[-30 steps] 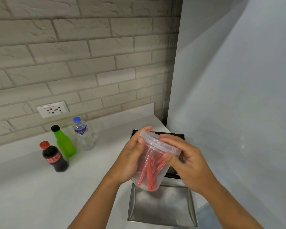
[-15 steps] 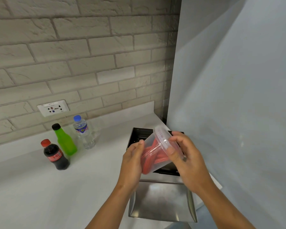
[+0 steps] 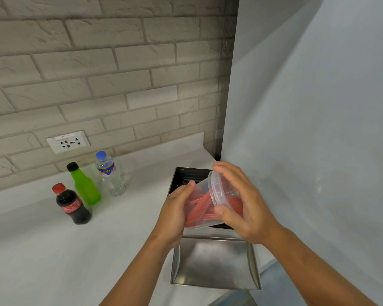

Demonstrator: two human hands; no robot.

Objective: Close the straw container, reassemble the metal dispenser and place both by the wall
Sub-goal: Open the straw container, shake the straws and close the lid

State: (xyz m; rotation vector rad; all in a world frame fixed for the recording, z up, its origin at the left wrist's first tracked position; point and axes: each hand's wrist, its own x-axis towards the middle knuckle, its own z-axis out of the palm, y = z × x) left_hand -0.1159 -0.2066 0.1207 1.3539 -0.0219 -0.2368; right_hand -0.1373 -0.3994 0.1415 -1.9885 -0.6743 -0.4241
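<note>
A clear plastic straw container (image 3: 205, 205) full of red straws lies tilted on its side in the air, its lidded end toward the right. My left hand (image 3: 175, 214) cups its base. My right hand (image 3: 244, 206) wraps over the transparent lid (image 3: 217, 191) at the rim. Below them, on the white counter, the metal dispenser is in two parts: a dark open box (image 3: 186, 176) behind my hands and a shiny steel cover (image 3: 215, 263) lying in front of it near the counter's front edge.
Three bottles stand at the left by the brick wall: a cola bottle (image 3: 72, 205), a green bottle (image 3: 84, 186) and a water bottle (image 3: 111, 174). A wall socket (image 3: 68, 141) sits above them. A pale grey panel (image 3: 318, 129) rises at the right.
The container went from nearly upright to lying on its side, lid end turned right. Both hands stayed on it and rose slightly.
</note>
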